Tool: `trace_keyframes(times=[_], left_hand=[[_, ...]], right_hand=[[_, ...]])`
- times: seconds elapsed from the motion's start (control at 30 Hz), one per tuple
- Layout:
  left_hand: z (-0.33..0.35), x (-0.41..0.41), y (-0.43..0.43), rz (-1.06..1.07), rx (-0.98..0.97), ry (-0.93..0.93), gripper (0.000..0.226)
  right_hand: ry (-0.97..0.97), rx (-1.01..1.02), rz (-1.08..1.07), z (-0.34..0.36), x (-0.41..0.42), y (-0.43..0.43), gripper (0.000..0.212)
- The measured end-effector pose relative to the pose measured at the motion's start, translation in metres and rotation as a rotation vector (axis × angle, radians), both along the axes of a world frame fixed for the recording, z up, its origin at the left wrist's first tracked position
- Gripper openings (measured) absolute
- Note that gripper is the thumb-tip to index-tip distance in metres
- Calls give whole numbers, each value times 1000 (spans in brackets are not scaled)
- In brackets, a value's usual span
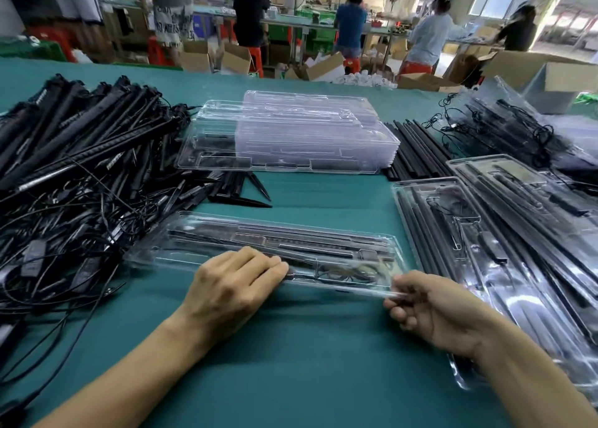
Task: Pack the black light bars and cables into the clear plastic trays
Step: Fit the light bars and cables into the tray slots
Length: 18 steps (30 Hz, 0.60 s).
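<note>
– Hands first: what are yours doing?
– Your left hand (233, 285) lies knuckles-up on the near edge of the clear tray (181, 261). Its fingers are close together and nearly straight, with the tips pressing on the plastic. Your right hand (433, 308) has its fingers curled and pinches the tray's near right corner between thumb and fingertips.
– And where is that tray?
– It is on the green table (307, 363) right in front of you, running left to right. Its left end is against the loose heap (81, 175) of black light bars and cables. Light bars (291, 243) lie in its long slots, and a coiled cable (349, 274) sits in the compartment near your right hand.
– Beyond that?
– To your right, filled trays (485, 253) overlap one another. Farther back, in the middle, stands a stack of empty trays (291, 130), with bare black rods (417, 152) just beside it on the right. At the far right lies another pile of packed trays (508, 126). Past the table are cardboard boxes (323, 67) and people at benches, blurred.
</note>
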<state>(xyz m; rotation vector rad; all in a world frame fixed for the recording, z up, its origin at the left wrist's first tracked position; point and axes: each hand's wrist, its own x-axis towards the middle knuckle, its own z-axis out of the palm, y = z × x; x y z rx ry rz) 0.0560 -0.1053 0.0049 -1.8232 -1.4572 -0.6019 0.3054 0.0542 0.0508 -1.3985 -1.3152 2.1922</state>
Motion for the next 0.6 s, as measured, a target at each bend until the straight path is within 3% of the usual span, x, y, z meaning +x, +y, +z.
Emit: trace_keyframes(times=[0.2,0.47,0.6], left_hand=[[5,-11,-4,39,-6,-51,19],[4,-24,-12,186,-12,-91,16],[5,-22,-6,147,-32,11,16]], right_hand=[[-5,91,-17,-8,-5,0,27],[17,146,-36,-15,-5,0,31],[9,156,-18,-14,-4,-1,33]])
